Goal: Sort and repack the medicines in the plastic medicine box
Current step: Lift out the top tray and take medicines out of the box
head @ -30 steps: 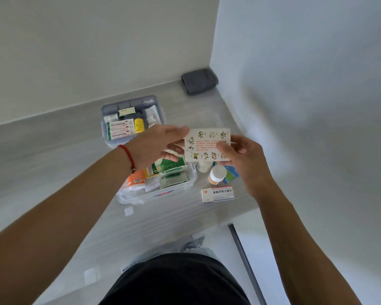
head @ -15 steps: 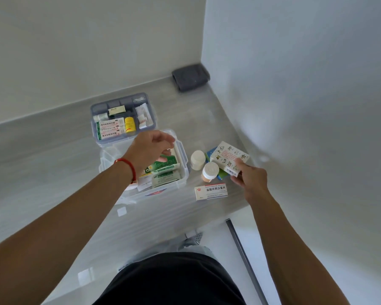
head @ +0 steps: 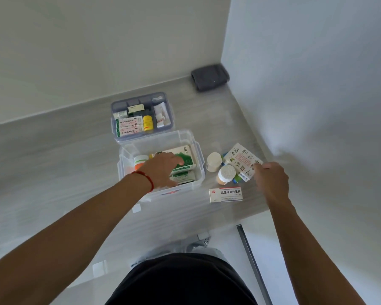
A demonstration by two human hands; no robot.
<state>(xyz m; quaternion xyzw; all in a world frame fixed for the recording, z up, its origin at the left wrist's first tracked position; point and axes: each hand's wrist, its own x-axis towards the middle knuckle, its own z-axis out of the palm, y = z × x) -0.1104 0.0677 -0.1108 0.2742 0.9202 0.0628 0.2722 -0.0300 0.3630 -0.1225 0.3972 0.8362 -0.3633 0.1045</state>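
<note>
The clear plastic medicine box (head: 198, 150) stands open mid-table, holding green packets (head: 184, 171), a green-and-white carton and an orange bottle (head: 139, 161). My left hand (head: 163, 170) reaches down into it, fingers spread over the green packets. To the right of the box, a flower-printed carton (head: 240, 158) lies tilted on a blue pack. My right hand (head: 271, 181) pinches its near corner. Beside it stand a white bottle (head: 213, 161) and an orange bottle with a white cap (head: 226, 174). A white carton with a red and blue stripe (head: 226, 194) lies in front of them.
The box's removable tray (head: 141, 96) sits behind it with tubes, a yellow bottle and small cartons. A folded grey cloth (head: 209, 77) lies in the far corner. Walls close the back and right sides; the table's near right edge (head: 251, 213) is close to the cartons.
Both hands held the flower-printed carton up over the box. My right hand then carried it right and down onto the pile, while my left hand dropped into the clear box.
</note>
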